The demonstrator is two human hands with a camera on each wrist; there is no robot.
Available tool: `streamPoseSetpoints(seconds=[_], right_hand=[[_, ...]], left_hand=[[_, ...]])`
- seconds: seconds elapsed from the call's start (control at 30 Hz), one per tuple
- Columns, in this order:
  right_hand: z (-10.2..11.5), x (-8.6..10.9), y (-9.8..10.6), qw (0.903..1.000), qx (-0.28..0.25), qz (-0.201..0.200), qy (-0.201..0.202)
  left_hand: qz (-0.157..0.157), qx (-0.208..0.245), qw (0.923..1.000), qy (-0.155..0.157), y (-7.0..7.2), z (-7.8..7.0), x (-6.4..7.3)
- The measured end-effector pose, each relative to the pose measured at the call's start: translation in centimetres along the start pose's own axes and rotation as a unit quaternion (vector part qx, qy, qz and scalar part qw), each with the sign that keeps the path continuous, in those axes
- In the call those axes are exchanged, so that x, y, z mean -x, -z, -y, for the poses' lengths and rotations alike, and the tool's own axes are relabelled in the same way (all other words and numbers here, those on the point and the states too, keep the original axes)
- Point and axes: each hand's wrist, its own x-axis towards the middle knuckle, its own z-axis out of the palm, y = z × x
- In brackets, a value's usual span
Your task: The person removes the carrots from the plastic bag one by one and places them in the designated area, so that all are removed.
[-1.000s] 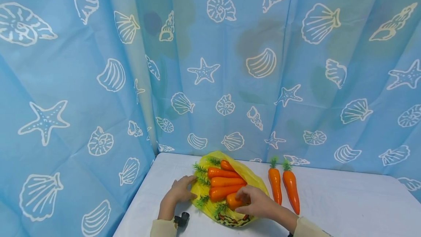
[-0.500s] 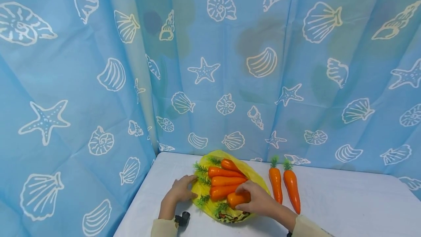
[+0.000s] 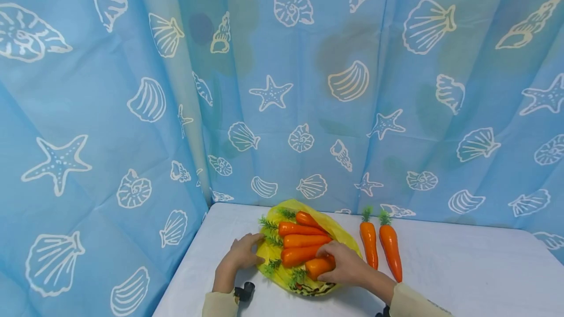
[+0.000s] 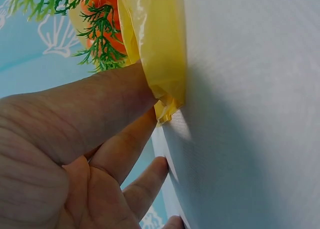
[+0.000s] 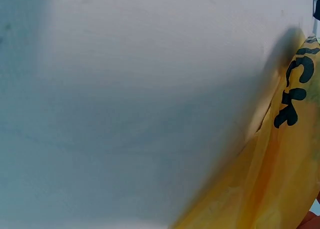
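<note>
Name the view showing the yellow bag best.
Head view: it shows most of the yellow bag. The left wrist view has only a part at the left hand; the right wrist view, a cropped side with dark print.

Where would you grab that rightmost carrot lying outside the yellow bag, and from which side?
Probably around the thick body of the rightmost carrot, just below its green top, from above and the right: it lies flat, narrows toward the tip, and the neighbouring carrot sits close on its left.

Illegible dark print (image 5: pixel 288 116) on yellow bag (image 5: pixel 285 181)
</note>
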Motion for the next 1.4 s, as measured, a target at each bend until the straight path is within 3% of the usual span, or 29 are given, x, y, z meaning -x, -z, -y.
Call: streamPoseSetpoints(seconds=[0.17, 0.37, 0.77, 1.1, 1.4], right_hand=[[-0.1, 0.1, -0.3, 0.9998, -0.005, 0.016, 0.012], [-0.2, 0.3, -0.4, 0.999, -0.005, 0.044, -0.009], [-0.2, 0.1, -1.2, 0.9984, 0.01, 0.052, -0.018], [0.6, 0.7, -1.0, 0.998, 0.027, 0.057, 0.003], [1.5, 0.8, -0.6, 0.9973, 0.013, 0.064, 0.036]], left_hand=[[0.001, 0.001, 1.0, 0.005, -0.1, 0.0, 0.1], [0.001, 0.002, 1.0, 0.002, -0.1, 0.0, 0.1], [0.0, 0.006, 0.9999, 0.01, -0.1, -0.1, 0.2], [0.012, 0.013, 0.9998, 0.012, 0.0, -0.2, -0.1], [0.002, 0.007, 0.9999, 0.013, 0.0, -0.1, -0.2]])
